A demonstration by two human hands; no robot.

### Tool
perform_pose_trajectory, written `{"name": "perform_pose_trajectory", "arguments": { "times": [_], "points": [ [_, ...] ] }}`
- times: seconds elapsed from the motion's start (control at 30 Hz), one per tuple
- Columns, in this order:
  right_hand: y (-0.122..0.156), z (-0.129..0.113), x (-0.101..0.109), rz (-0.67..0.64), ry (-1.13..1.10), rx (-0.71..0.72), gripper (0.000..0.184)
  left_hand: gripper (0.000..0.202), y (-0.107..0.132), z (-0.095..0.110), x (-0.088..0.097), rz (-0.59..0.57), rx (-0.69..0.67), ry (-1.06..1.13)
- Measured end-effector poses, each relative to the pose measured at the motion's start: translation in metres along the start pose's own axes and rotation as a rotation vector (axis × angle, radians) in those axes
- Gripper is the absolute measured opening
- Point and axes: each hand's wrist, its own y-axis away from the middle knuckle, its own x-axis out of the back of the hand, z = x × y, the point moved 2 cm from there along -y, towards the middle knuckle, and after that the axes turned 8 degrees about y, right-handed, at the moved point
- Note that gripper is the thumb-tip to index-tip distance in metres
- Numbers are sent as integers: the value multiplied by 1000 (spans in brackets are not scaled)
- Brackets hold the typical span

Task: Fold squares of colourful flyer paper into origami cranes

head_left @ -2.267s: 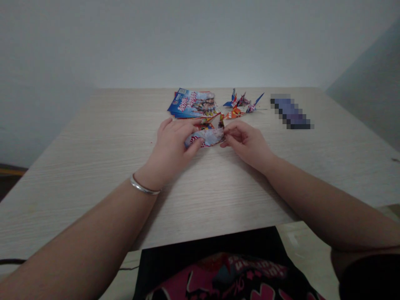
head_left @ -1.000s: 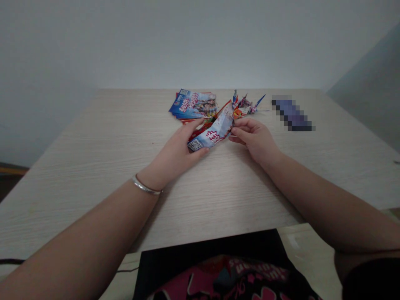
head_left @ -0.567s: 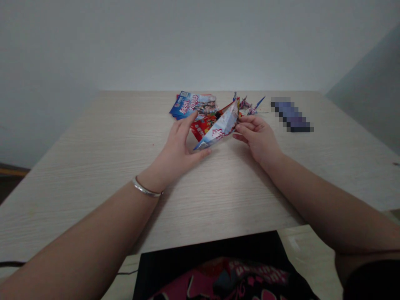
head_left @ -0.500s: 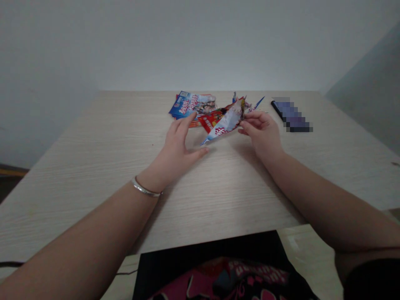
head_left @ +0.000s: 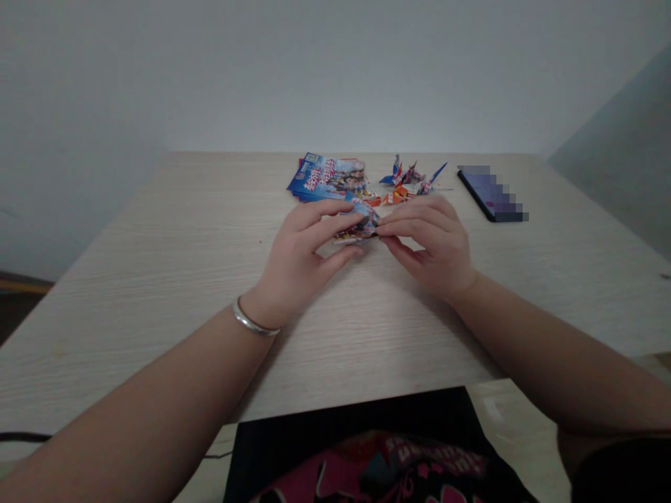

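Observation:
A folded sheet of printed paper (head_left: 359,225), blue with a coloured picture, lies low over the table between my two hands. My left hand (head_left: 314,241) has its fingers over the paper's left side, with the thumb below the near edge. At the right end, my right hand (head_left: 433,234) pinches the paper between thumb and fingertips. Just behind sits a stack of printed paper sheets (head_left: 325,175), blue on top. Folded paper cranes (head_left: 412,178) in blue, red and orange stand to the right of the stack.
A dark phone (head_left: 493,195), partly pixelated, rests on the right of the pale wooden table (head_left: 183,258). The wall (head_left: 335,77) rises behind the table's far edge. Dark printed clothing (head_left: 377,461) shows at the bottom, and a black cable (head_left: 24,437) at lower left.
The paper was a long pointed shape held up by my right hand; now it is low and looks compact between both hands. My right hand came nearer, and my left hand closed over the paper.

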Motion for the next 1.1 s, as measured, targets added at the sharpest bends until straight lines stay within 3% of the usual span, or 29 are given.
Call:
{"name": "perform_pose_trajectory", "arguments": {
  "times": [0.2,0.33,0.53,0.63,0.73,0.93,1.1],
  "points": [
    [1,-2,-8,171,-88,41,12,28,4,-7,-7,44,-61,161],
    [1,0,-16,152,-184,-1,14,29,6,-6,-9,44,-37,213],
    [2,4,-13,178,-131,-11,10,71,10,-18,-12,134,55,219],
    [3,4,-10,184,-95,-4,9,53,9,-19,-11,141,86,222],
    [3,2,-10,204,-74,35,9,30,7,-12,-6,112,15,129],
    [1,-2,-8,218,-63,94,11,25,5,-5,1,213,-56,-31],
    [1,-1,-8,216,-72,91,9,17,4,-4,0,161,-91,5]
  ]
}}
